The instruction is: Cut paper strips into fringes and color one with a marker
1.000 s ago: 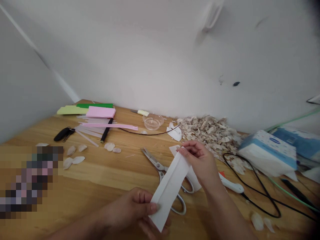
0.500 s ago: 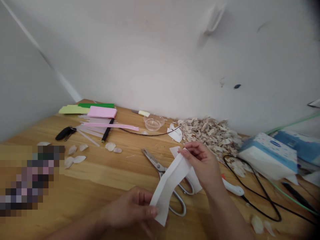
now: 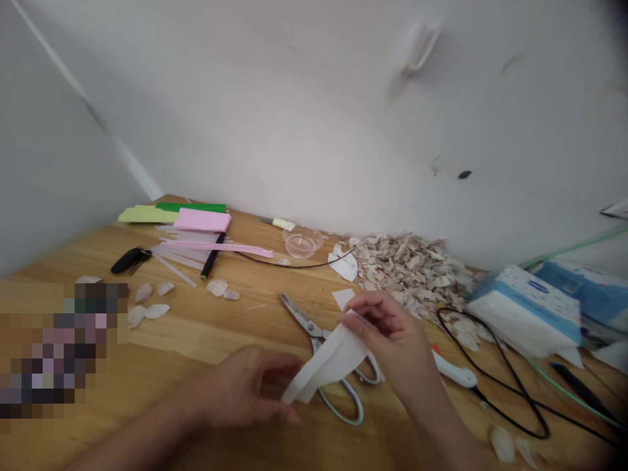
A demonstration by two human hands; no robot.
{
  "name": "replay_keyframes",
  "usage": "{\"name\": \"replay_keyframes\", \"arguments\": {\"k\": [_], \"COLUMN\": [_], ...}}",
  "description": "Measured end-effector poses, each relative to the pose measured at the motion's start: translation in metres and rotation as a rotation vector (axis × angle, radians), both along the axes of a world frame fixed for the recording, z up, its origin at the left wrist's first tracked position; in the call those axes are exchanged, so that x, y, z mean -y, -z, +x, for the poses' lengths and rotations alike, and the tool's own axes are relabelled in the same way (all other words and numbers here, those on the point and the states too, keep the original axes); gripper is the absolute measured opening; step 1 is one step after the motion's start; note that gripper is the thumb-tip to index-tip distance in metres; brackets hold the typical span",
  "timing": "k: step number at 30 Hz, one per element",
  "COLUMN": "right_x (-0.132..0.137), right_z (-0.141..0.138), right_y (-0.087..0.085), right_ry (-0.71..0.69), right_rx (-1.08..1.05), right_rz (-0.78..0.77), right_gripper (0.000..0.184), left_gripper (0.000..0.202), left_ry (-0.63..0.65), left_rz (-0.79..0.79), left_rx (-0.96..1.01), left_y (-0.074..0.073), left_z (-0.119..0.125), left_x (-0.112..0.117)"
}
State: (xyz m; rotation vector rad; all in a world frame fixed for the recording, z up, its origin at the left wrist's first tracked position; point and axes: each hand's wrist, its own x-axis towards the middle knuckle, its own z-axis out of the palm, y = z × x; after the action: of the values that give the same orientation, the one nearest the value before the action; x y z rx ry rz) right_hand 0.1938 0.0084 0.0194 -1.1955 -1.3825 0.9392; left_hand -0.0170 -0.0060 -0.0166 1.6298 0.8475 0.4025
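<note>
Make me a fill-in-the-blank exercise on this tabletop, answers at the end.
1. The person's ____ hand pinches the upper end of the folded white strip.
2. The metal tool lying partly behind that strip is a pair of ____.
3. The cord running from the white handle is coloured ____.
4. The long coloured strip crossing the black rod is ____.

Missing words: right; scissors; black; pink.

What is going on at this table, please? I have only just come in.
A person is handling a folded white paper strip above a wooden table. The right hand has the far end in its grip. The left hand, open and slightly blurred, is at the near end; whether it touches the paper is hard to tell. Scissors lie on the table, partly hidden by the strip. Farther back is a pile of pale flakes.
</note>
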Motion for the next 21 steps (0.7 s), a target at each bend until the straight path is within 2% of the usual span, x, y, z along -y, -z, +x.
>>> {"name": "replay_keyframes", "arguments": {"k": [2, 3, 5, 7, 12, 15, 18, 21], "right_x": [0.009, 0.012, 0.014, 0.011, -0.002, -0.008, -0.007, 0.004], "right_z": [-0.010, -0.014, -0.021, -0.025, -0.025, -0.016, 0.001, 0.020], "right_y": [-0.004, -0.005, -0.003, 0.003, 0.023, 0.029, 0.031, 0.035], "right_ry": [-0.068, -0.091, -0.112, -0.105, -0.074, -0.054, -0.136, -0.232], "right_rx": [-0.008, -0.020, -0.054, -0.097, -0.208, -0.199, 0.023, 0.501], "right_rz": [-0.019, -0.028, -0.047, -0.081, -0.213, -0.206, -0.170, -0.196], "right_gripper": [0.012, 0.011, 0.012, 0.014, 0.026, 0.028, 0.024, 0.020], "left_gripper": [0.052, 0.053, 0.045, 0.033, 0.025, 0.025, 0.024, 0.025], "left_ry": [-0.148, -0.227, -0.326, -0.362, -0.454, -0.471, -0.547, -0.619], "left_rz": [0.063, 0.069, 0.037, 0.011, 0.042, 0.107, 0.198, 0.228], "left_rx": [0.046, 0.099, 0.242, 0.324, 0.222, 0.130, 0.101, 0.144], "left_y": [-0.006, -0.007, -0.006, -0.004, 0.001, -0.001, -0.008, -0.014], "left_z": [0.000, 0.002, 0.011, 0.021, 0.032, 0.027, 0.020, 0.015], "left_x": [-0.001, 0.000, 0.001, 0.001, -0.004, -0.006, -0.009, -0.014]}}
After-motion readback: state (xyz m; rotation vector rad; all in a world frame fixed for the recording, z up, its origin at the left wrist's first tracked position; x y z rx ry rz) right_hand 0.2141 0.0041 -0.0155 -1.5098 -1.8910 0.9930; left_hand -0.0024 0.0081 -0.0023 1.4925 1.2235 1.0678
